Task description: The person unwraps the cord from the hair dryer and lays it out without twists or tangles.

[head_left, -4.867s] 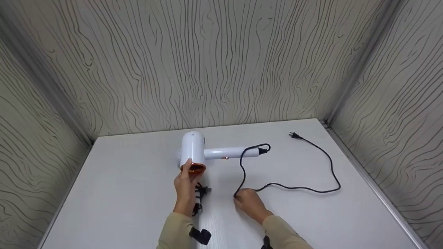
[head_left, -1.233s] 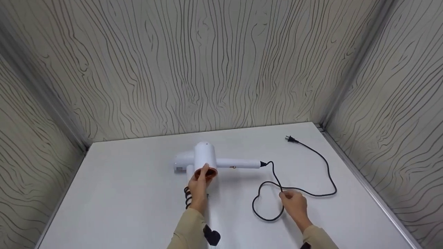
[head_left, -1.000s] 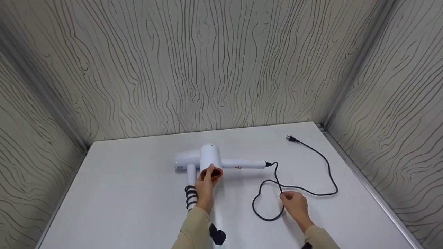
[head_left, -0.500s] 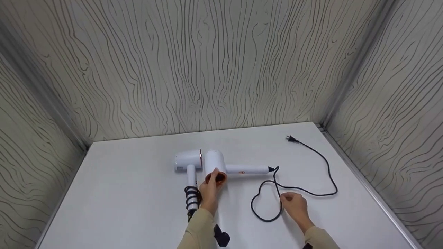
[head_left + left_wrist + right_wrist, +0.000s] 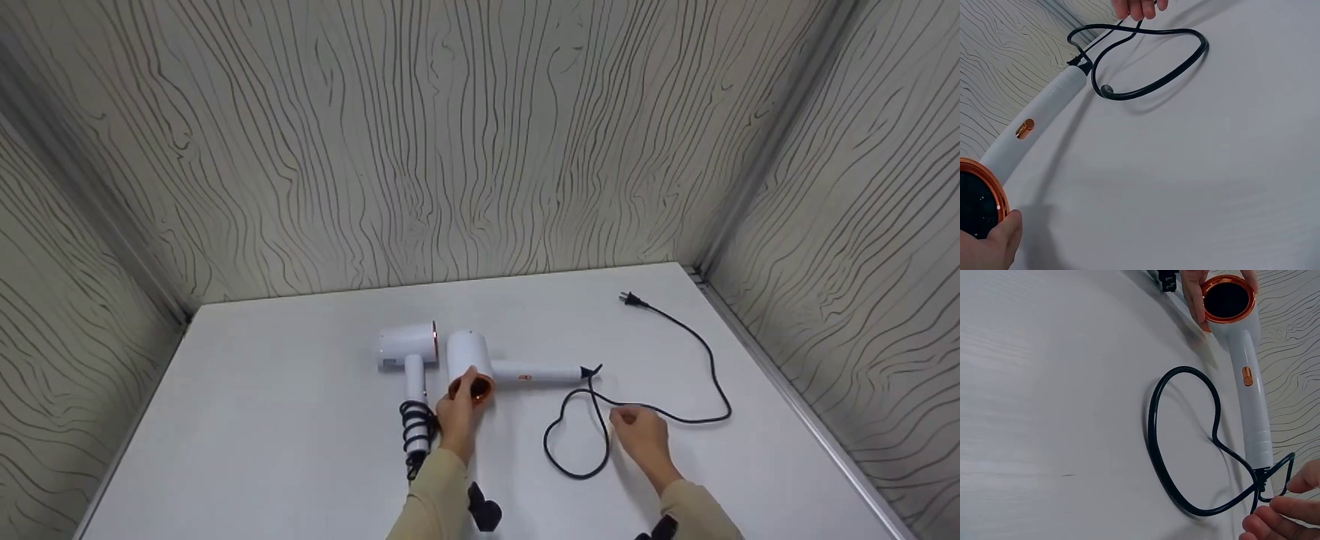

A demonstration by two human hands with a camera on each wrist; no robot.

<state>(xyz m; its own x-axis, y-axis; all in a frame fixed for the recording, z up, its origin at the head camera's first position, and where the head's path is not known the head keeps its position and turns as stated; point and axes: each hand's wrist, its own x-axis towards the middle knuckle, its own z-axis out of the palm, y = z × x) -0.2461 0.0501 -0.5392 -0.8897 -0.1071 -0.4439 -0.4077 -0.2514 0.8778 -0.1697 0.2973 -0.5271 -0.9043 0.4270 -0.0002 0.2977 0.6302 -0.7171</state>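
A white hair dryer [image 5: 467,354] with an orange rim is in my left hand [image 5: 457,421], which grips it at the nozzle end. Its handle [image 5: 1255,410] points right, and a black cord [image 5: 1152,430] leaves the handle's end and makes a loop on the table. My right hand [image 5: 643,435] is just right of that loop; in the right wrist view its thumb and fingers are apart beside the cord, holding nothing. Left of the held dryer lies a second white hair dryer [image 5: 405,346], its own black cord [image 5: 414,426] wound round its handle.
The long cord runs right to a two-pin plug [image 5: 636,300] near the back right of the white table [image 5: 277,405]. Wood-patterned panels [image 5: 420,150] enclose the table at the back and on both sides.
My left hand has moved the held dryer right and toward me, off the second dryer, which now shows fully. My right hand drew the cord off the handle to the right, then let go.
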